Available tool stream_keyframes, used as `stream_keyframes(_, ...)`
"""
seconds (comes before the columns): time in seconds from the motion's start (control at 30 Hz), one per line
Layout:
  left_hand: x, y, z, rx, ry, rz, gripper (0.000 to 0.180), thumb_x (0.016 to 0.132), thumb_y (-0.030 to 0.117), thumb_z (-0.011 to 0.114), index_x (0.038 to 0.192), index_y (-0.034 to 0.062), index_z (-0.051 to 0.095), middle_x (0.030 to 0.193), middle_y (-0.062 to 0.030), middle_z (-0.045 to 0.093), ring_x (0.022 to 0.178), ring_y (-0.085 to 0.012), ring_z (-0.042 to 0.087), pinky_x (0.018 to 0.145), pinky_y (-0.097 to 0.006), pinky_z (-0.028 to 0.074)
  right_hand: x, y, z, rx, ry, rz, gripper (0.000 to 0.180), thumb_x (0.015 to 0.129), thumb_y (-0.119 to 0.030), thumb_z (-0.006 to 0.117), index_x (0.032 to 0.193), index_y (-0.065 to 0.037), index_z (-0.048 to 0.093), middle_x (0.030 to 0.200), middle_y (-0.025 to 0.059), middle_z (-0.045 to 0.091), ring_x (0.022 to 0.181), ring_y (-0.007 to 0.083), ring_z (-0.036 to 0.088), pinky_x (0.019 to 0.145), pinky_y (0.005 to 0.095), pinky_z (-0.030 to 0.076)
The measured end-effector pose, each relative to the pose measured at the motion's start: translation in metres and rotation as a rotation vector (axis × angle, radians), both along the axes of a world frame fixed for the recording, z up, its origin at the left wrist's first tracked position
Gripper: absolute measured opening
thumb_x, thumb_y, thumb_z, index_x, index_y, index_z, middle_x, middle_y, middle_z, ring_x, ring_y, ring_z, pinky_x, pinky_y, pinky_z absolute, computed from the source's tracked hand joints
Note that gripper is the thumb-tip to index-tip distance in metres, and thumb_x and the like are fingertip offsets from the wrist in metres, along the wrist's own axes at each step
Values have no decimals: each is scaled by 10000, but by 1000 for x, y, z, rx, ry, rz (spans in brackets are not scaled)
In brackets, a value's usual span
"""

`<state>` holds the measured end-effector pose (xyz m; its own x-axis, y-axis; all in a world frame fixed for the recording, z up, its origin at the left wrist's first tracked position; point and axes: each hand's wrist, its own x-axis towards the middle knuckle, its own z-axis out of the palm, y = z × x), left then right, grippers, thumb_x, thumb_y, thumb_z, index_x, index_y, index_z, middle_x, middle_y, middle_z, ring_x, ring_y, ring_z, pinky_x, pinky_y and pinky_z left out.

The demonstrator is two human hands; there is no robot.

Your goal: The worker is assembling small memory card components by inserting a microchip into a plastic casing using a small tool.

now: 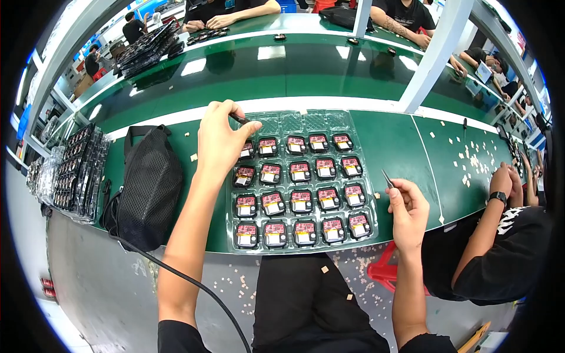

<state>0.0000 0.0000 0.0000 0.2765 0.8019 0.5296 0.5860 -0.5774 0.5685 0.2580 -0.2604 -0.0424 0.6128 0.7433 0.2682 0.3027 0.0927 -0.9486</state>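
A clear plastic tray [318, 122] lies on the green bench in front of me. Rows of small black square watch-like cases [300, 172] sit in its pockets, each with a red circuit face and a white and yellow patch. The pockets of the far row show bare plastic. Over the tray's far left corner, my left hand [220, 132] pinches a small black case [238, 119], seen edge-on and partly hidden by the fingers. My right hand [408, 215] is closed around metal tweezers [386, 177], just off the tray's right side, tip pointing away from me.
A black mesh bag [150, 191] with a cable [194, 282] stands left of the tray, beside stacked loaded trays [76, 170]. A slanting metal post [438, 56] rises beyond. Paper bits [471, 159] litter the bench at right, near a co-worker's arm [485, 226].
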Motion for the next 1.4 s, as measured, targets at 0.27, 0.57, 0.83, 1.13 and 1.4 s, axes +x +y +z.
stream_keyframes(0.27,6,13,-30,-86,128,19,323,823,340,825,873,32,741,965,-134,646,944,-298,638,864,-396,497,5,1,1,-32,-31,20,158,996,-23,638,1131,53,668,860,23,666,705,44,539,596,203,423)
stream_keyframes(0.57,-8,12,-26,-88,111,-64,230,869,260,747,966,54,779,928,-131,639,969,-310,623,872,-425,491,2,-1,-3,-42,-75,6,157,984,-4,644,1123,62,673,900,48,673,719,50,556,610,204,431)
stream_keyframes(0.83,-7,6,-30,-2,140,35,224,843,233,789,943,35,764,764,-83,566,758,-254,554,708,-408,450,-4,-1,-5,-47,-140,8,162,976,-3,656,1120,66,677,923,37,653,738,48,563,635,198,441)
stream_keyframes(1.13,0,-1,-30,68,221,80,335,917,348,732,1046,46,796,844,-132,607,892,-305,542,812,-430,456,-3,-4,0,-66,-120,79,157,978,4,647,1125,55,667,927,30,657,736,39,550,621,191,422)
stream_keyframes(1.4,-2,-4,-26,61,218,58,350,911,362,730,1042,45,799,966,-118,655,1027,-305,586,982,-431,414,-4,-1,4,-30,-217,21,144,995,6,609,1134,42,621,936,92,705,721,107,612,665,255,507)
